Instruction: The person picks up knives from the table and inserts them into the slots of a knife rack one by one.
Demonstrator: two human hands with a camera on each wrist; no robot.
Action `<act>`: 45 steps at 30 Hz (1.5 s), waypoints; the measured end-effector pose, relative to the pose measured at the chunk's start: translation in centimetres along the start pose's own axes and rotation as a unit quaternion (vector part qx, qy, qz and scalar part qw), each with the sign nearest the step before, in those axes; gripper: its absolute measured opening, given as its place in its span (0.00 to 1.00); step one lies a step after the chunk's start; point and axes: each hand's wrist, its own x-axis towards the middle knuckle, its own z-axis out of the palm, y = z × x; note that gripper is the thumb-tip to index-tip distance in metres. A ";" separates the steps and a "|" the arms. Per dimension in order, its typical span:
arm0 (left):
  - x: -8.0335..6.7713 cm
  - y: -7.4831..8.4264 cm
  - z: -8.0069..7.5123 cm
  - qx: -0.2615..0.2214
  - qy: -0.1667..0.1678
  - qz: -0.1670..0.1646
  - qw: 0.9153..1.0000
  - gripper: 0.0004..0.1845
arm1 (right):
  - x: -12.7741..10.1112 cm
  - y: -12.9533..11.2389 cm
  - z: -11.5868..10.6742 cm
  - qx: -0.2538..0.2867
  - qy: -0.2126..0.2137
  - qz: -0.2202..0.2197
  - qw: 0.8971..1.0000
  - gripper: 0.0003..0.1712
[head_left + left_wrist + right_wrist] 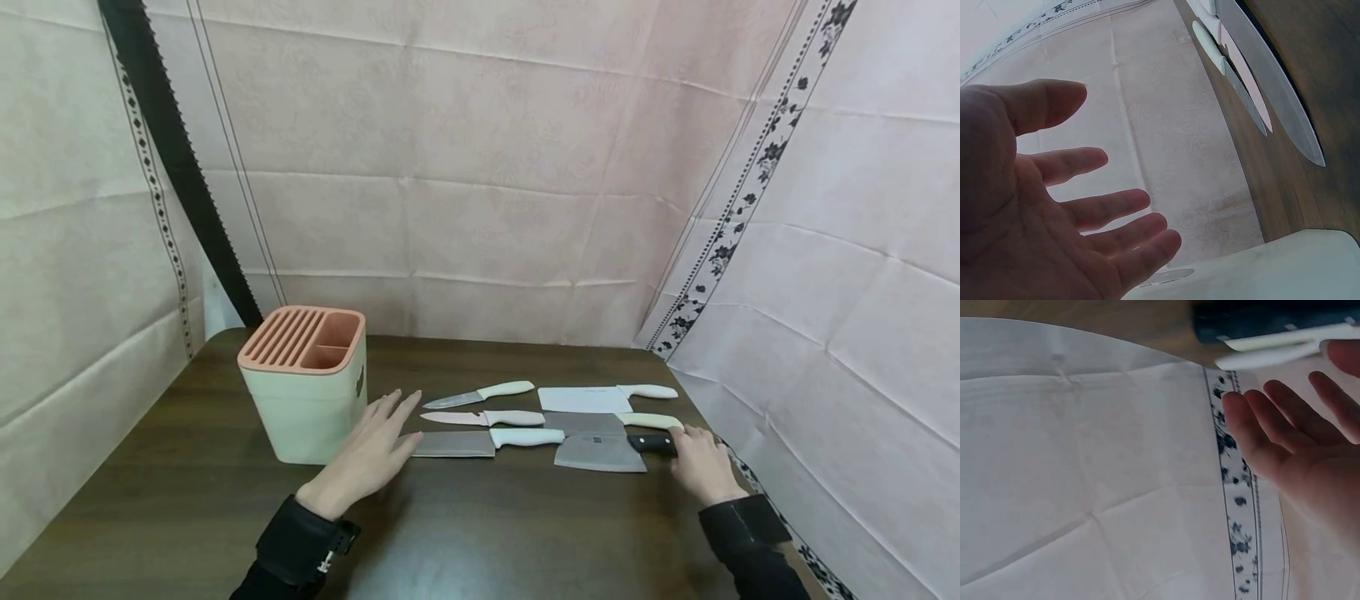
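Observation:
My left hand (pixel 367 458), fingers spread, hovers beside the pale green knife block (pixel 300 425) with its slotted pink top. It holds nothing in the left wrist view. My right hand (pixel 705 467) is at the handle ends of a black-handled cleaver (pixel 600 452) and a grey cleaver with a pale green handle (pixel 648 421). Its fingers stretch out loosely in the right wrist view; whether the fingertips touch the handles, I cannot tell. Behind these lies a white-bladed cleaver (pixel 577 400). Left of them lie a broad white-handled knife (pixel 457 444), a pinkish knife (pixel 516 418) and a small knife (pixel 506 389).
All the knives lie flat on the dark wooden table (pixel 465 533), handles toward the right. Pale cloth (pixel 480 225) hangs behind the table and along both sides. A patterned cloth border (pixel 712 258) runs down near the right back corner.

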 end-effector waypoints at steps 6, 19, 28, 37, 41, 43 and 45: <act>0.0 -0.1 0.0 -0.004 -0.006 0.002 1.000 0.32 | -0.1 1.3 1.6 -0.006 -0.009 -0.014 1.000 0.25; 0.2 -0.3 0.0 -0.011 -0.012 -0.003 1.000 0.33 | 0.8 2.9 3.0 -0.010 0.020 -0.031 0.999 0.21; 0.5 -0.5 0.0 -0.008 -0.008 -0.002 1.000 0.32 | 2.3 3.0 2.9 -0.022 -0.028 -0.007 0.999 0.24; 0.8 -0.7 0.1 -0.016 -0.014 -0.003 1.000 0.32 | 2.4 3.9 3.2 -0.013 -0.039 -0.003 0.999 0.24; 0.9 -0.7 0.2 -0.017 -0.016 -0.004 1.000 0.32 | 2.4 4.3 3.5 -0.015 -0.031 -0.010 0.999 0.24; 1.0 -0.7 0.2 -0.017 -0.015 -0.005 1.000 0.32 | 2.5 4.6 3.8 -0.021 -0.028 -0.017 0.999 0.24; 1.0 -0.7 0.2 -0.016 -0.016 -0.006 1.000 0.32 | 2.4 4.8 4.0 -0.025 -0.029 -0.020 0.999 0.24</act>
